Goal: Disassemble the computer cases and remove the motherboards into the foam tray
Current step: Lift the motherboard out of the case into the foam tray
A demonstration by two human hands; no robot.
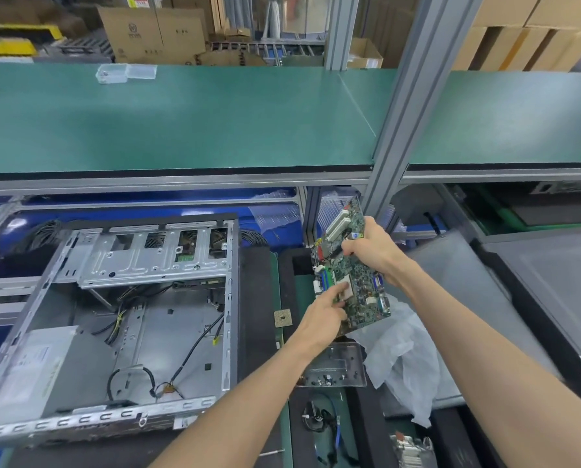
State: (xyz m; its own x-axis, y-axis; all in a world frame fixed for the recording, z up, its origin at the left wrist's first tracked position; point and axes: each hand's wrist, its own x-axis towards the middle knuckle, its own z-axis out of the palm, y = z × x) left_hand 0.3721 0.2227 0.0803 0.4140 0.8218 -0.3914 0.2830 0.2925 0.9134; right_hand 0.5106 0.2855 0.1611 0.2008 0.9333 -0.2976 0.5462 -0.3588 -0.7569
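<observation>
Left hand (319, 315) grip pinching motherboard (353, 268) lower edge, right hand (372, 246) gripping top

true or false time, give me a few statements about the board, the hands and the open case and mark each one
1. Both hands hold the motherboard in the air. True: the right hand grips its upper edge, the left hand its lower part.
2. The motherboard is still mounted in the computer case. False: it is out, held to the case's right.
3. The case lies open with cables inside. True.
4. A loose CPU chip lies between the case and the left hand. True.
5. The clear plastic box sits inside the case. False: it rests on the green shelf above.
</observation>
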